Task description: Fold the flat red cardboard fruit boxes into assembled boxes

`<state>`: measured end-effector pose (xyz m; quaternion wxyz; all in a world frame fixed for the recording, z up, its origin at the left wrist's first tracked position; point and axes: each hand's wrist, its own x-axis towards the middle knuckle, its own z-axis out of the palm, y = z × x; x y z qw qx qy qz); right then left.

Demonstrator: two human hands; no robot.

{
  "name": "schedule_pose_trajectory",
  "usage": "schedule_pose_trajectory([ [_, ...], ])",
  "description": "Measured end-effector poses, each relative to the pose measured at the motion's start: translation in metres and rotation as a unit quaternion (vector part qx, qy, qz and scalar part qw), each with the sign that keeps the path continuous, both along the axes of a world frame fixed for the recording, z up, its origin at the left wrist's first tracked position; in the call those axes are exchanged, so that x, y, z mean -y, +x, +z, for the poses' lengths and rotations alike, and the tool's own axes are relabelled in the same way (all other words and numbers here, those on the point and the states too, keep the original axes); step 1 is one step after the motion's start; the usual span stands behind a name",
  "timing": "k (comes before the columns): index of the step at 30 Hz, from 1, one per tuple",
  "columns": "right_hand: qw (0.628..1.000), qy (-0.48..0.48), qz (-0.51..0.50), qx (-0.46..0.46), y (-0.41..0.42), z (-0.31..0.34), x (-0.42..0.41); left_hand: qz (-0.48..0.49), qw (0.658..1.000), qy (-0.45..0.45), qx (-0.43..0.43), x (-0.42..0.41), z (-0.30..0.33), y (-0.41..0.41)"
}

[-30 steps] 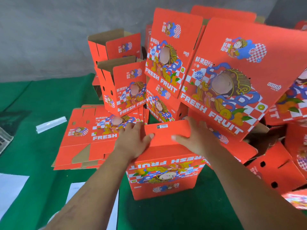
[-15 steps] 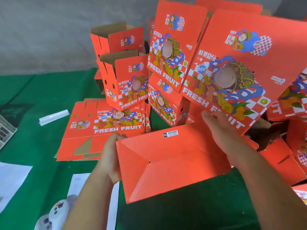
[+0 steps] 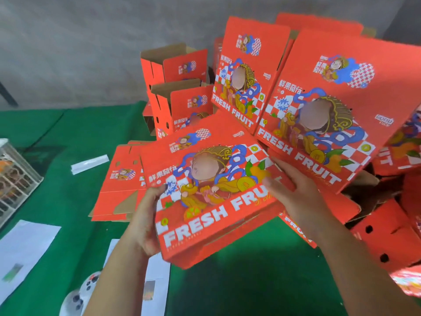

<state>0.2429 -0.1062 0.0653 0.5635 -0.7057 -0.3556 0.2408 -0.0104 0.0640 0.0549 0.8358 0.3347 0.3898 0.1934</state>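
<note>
Box (image 3: 211, 195) tilts between both hands, left (image 3: 145, 222) and right (image 3: 296, 197), gripped.

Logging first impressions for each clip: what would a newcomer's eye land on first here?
First, the red fruit box in the centre foreground, printed face up, with the left hand gripping its left edge and the right hand on its right side. Behind it and to the right towers a pile of assembled boxes. A stack of flat boxes lies left on the green cloth.
</note>
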Motion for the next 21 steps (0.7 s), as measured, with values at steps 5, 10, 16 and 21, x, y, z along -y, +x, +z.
schedule_pose_trajectory([
  [5,0.997,0.042,-0.016,0.063,0.009,0.009,-0.019,0.102,0.984,0.135,0.054,-0.008,-0.01,0.007],
  [10,0.963,-0.138,-0.05,0.225,-0.01,0.014,-0.066,0.234,0.904,0.353,0.061,-0.005,0.01,0.038],
  [16,0.978,-0.098,0.076,0.167,-0.034,0.036,-0.118,0.331,0.795,0.505,-0.06,-0.025,0.037,0.074],
  [21,0.97,-0.014,0.114,0.215,-0.017,0.068,-0.163,0.374,0.709,0.596,-0.053,-0.056,0.076,0.098],
])
